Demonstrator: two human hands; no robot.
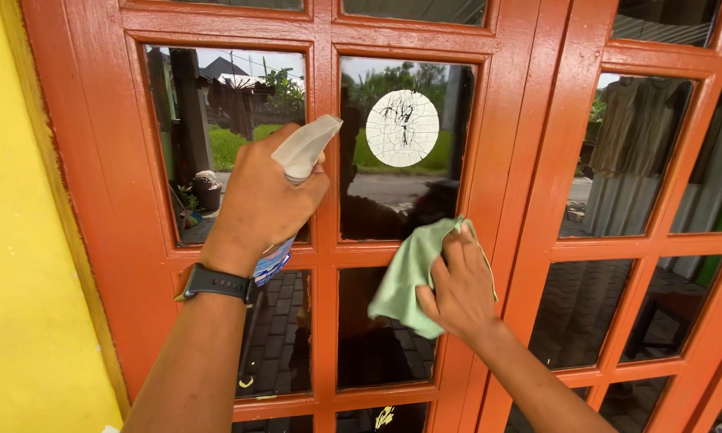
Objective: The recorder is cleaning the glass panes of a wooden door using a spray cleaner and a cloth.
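Left hand (258, 196) grips spray bottle (301, 156); right hand (460, 285) presses green cloth (407, 277).

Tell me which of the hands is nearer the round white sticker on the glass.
Right. The right hand is just below the sticker; the left hand is off to its left.

Both arms raised, left hand (261, 196) and right hand (461, 289) closed.

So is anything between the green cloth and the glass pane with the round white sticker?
Nothing visible. The right hand presses the green cloth at that glass pane's lower right corner. The round white sticker sits higher up. The spray bottle in the left hand is off to the left.
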